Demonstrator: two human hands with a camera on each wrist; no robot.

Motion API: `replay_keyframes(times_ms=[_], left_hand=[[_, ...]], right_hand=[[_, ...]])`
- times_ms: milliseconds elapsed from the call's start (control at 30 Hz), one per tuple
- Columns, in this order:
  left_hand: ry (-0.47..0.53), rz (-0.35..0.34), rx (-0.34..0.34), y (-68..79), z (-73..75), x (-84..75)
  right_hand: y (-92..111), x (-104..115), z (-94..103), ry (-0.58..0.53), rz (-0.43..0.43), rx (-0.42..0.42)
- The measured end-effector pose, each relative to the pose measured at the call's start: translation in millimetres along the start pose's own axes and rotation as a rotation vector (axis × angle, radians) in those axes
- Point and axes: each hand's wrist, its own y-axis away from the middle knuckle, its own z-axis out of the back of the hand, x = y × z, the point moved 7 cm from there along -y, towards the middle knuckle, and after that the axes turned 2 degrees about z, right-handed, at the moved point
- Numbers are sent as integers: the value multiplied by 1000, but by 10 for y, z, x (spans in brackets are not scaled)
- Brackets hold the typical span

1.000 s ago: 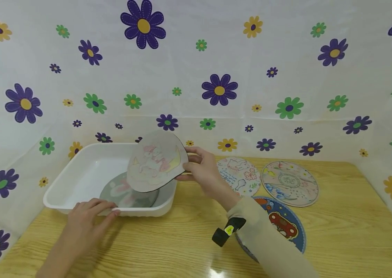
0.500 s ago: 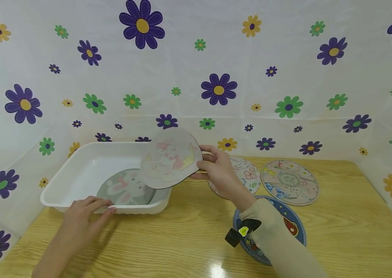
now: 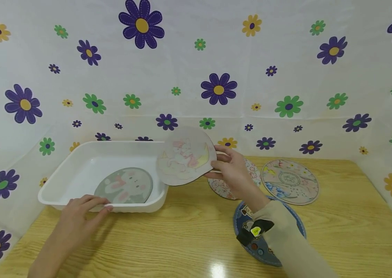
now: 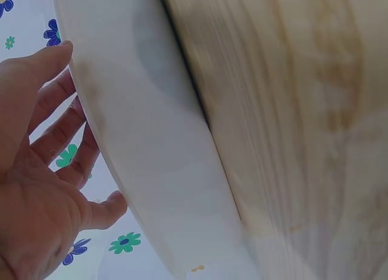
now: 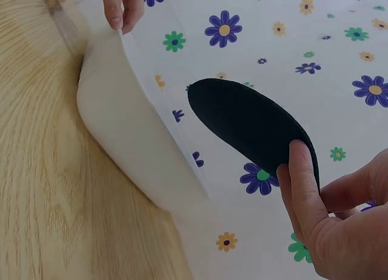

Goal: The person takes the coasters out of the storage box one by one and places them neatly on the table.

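Note:
My right hand (image 3: 232,166) pinches the edge of a pale round mat (image 3: 185,158) printed with a pink figure and a yellow moon. It is raised and tilted beside the basin's right end; its black underside (image 5: 242,122) shows in the right wrist view. My left hand (image 3: 79,216) grips the front rim of a white plastic basin (image 3: 74,173), fingers over the edge; the left wrist view shows these fingers (image 4: 60,134) at the rim. Inside the basin lies a grey-green round mat (image 3: 126,185) with a white rabbit, leaning on the wall.
On the wood-grain table (image 3: 189,239), a pink floral round mat (image 3: 289,181) lies at right. A white patterned mat (image 3: 223,189) is partly behind my right hand, and a blue mat (image 3: 244,212) lies under my right forearm. A flowered cloth (image 3: 182,58) hangs behind.
My right hand has carried the moon mat rightward, away from over the basin, uncovering the rabbit mat. The basin and my left hand have shifted slightly left.

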Motion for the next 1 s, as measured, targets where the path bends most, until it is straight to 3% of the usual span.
replay_keyframes(times_ms=[633,1000], left_hand=[[-5,60,47,14,16,226],[-8,92,84,-3,19,309]], right_hand=[[14,-129,277,54,-36,-20],[-42,-338,297,49,-82,-36]])
